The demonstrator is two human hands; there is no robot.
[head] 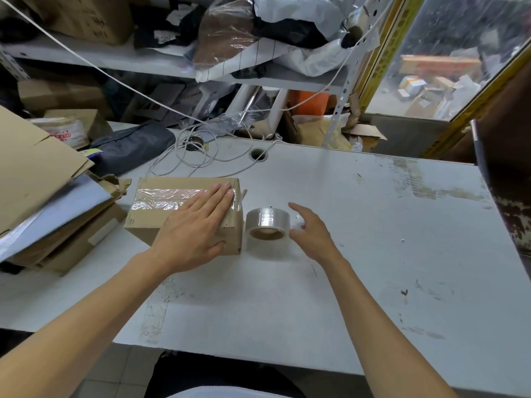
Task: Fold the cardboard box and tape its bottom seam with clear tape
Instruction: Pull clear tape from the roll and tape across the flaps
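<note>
Meanwhile left hand (193, 225) presses taped box (149, 208); right hand (311, 229) beside tape roll (267, 224).

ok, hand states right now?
Left hand: open, flat, pressing the tape on the box.
Right hand: open, holding nothing, beside the tape roll.

Worn white table (373, 225) fronts cluttered metal shelving (115, 57) beside a window (448, 53).

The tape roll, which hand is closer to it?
Right. The right hand hovers open just beside the tape roll, while the left hand lies flat on the box.
</note>
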